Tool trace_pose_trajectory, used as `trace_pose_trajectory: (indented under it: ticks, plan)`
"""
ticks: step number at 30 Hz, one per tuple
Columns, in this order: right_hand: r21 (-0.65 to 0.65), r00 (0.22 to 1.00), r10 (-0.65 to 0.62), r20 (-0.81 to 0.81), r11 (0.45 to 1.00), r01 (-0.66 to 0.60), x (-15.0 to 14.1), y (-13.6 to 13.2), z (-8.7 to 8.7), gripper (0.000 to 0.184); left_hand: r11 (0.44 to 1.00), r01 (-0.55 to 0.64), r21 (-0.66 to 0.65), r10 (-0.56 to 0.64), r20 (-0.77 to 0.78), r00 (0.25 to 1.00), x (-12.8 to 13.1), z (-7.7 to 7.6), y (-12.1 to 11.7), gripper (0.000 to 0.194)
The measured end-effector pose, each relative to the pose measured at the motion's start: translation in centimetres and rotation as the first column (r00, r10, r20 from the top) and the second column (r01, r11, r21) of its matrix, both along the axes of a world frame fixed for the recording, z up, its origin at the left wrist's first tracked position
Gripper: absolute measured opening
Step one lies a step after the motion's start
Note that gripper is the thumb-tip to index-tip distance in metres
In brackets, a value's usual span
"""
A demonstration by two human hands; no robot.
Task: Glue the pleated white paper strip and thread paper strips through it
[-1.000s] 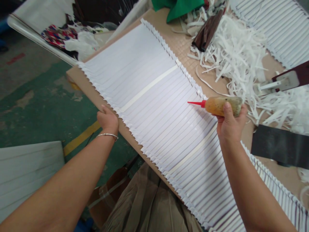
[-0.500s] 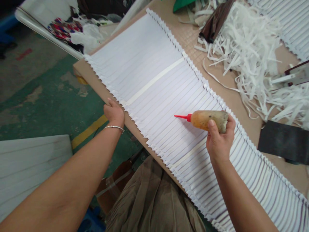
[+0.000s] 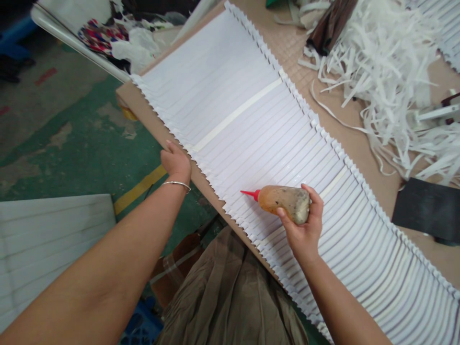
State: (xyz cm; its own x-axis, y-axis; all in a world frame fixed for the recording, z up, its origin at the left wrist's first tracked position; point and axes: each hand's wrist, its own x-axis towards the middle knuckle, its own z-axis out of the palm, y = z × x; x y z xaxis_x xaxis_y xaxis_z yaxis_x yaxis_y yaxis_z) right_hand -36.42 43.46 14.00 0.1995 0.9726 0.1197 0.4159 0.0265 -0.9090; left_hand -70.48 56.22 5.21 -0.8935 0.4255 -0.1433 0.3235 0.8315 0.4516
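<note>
My right hand is wrapped round a glue bottle, a squeeze bottle with amber contents and a smudged base. Its red nozzle points left, just above a long run of overlapping white sheets fanned out in narrow steps. Faint wet-looking glints show on the sheets near the bottle. Two cream strips lie across the run, one of them a long strip above the bottle. My left hand rests at the near edge of the brown board, beside the sheets' jagged border. Its fingers are partly hidden but look loosely extended.
A heap of shredded white strips lies on the far side, with a dark brown roll beside it. A black flat piece sits at the right. A white panel stands at lower left, above the green floor.
My right hand has moved left and towards me with the glue bottle, so the nozzle is closer to the sheets' near border. The view has shifted slightly; my left hand stays at the edge.
</note>
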Motion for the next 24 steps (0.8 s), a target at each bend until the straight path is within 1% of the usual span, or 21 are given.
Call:
trace_pose_trajectory:
  ticks: [2, 3, 5, 6, 7, 8, 9, 11, 12, 13, 14, 15, 16, 18, 20, 22, 24]
  plan:
    - [0.058, 0.996, 0.079, -0.028, 0.995, -0.077, 0.0, -0.2, 0.0, 0.076, 1.0, 0.0, -0.004, 0.0, 0.005, 1.0, 0.1, 0.2, 0.0, 0.055]
    - [0.094, 0.989, 0.138, -0.061, 0.987, -0.132, 0.1, -0.2, 0.0, 0.08, 1.0, 0.002, -0.005, -0.002, 0.006, 1.0, 0.1, 0.2, 0.0, 0.055]
    - [0.191, 0.956, 0.274, -0.105, 0.949, -0.251, 0.5, 0.1, 0.2, 0.087, 1.0, 0.005, -0.008, -0.005, 0.005, 1.0, 0.1, 0.2, -0.1, 0.055]
    - [0.251, 0.942, 0.32, -0.102, 0.925, -0.287, 0.9, 0.5, 0.4, 0.088, 1.0, 0.008, -0.012, -0.008, 0.004, 1.0, 0.1, 0.1, -0.1, 0.056]
    - [0.307, 0.937, 0.339, -0.085, 0.904, -0.299, 1.3, 1.0, 0.8, 0.087, 1.0, 0.009, -0.017, -0.009, 0.003, 1.0, 0.0, 0.1, -0.1, 0.057]
    - [0.355, 0.941, 0.33, -0.068, 0.89, -0.286, 1.7, 1.7, 1.2, 0.085, 1.0, 0.01, -0.023, -0.01, 0.001, 1.0, 0.0, 0.0, 0.0, 0.058]
    - [0.396, 0.954, 0.292, -0.064, 0.885, -0.244, 2.2, 2.6, 1.6, 0.083, 0.999, 0.01, -0.031, -0.01, 0.001, 1.0, -0.1, -0.2, 0.0, 0.059]
    - [0.443, 0.982, 0.148, -0.117, 0.893, -0.082, 3.5, 4.9, 2.5, 0.078, 0.999, 0.008, -0.046, -0.008, -0.001, 1.0, -0.3, -0.4, 0.0, 0.061]
    - [0.435, 0.983, 0.058, -0.174, 0.9, 0.024, 4.2, 6.3, 2.7, 0.074, 0.999, 0.007, -0.052, -0.007, -0.004, 1.0, -0.4, -0.5, 0.0, 0.062]
    - [0.399, 0.969, -0.031, -0.246, 0.908, 0.13, 5.0, 7.8, 2.9, 0.068, 0.998, 0.005, -0.057, -0.006, -0.009, 1.0, -0.5, -0.6, 0.0, 0.062]
    - [0.338, 0.938, -0.114, -0.329, 0.913, 0.23, 5.9, 9.4, 2.8, 0.062, 0.998, 0.003, -0.06, -0.004, -0.015, 1.0, -0.6, -0.6, 0.0, 0.062]
    - [0.258, 0.897, -0.179, -0.404, 0.919, 0.299, 6.7, 11.0, 2.6, 0.057, 0.998, 0.0, -0.062, -0.002, -0.024, 1.0, -0.6, -0.7, 0.0, 0.062]
    - [0.179, 0.858, -0.221, -0.464, 0.925, 0.336, 7.5, 12.5, 2.3, 0.054, 0.998, -0.002, -0.061, 0.0, -0.034, 0.999, -0.6, -0.7, 0.0, 0.061]
    - [0.078, 0.806, -0.253, -0.535, 0.935, 0.345, 8.9, 15.2, 1.5, 0.053, 0.998, -0.004, -0.063, 0.001, -0.05, 0.999, -0.6, -0.7, 0.0, 0.06]
    - [0.045, 0.792, -0.254, -0.555, 0.942, 0.334, 9.7, 17.2, 0.5, 0.055, 0.998, -0.007, -0.066, 0.003, -0.058, 0.998, -0.6, -0.7, 0.0, 0.06]
    - [0.025, 0.789, -0.254, -0.559, 0.946, 0.323, 10.0, 18.4, -0.2, 0.054, 0.998, -0.01, -0.065, 0.006, -0.059, 0.998, -0.7, -0.8, 0.0, 0.059]
    - [0.017, 0.79, -0.255, -0.557, 0.948, 0.317, 9.9, 19.1, -0.7, 0.053, 0.998, -0.007, -0.056, 0.004, -0.064, 0.998, -0.8, -0.9, -0.1, 0.058]
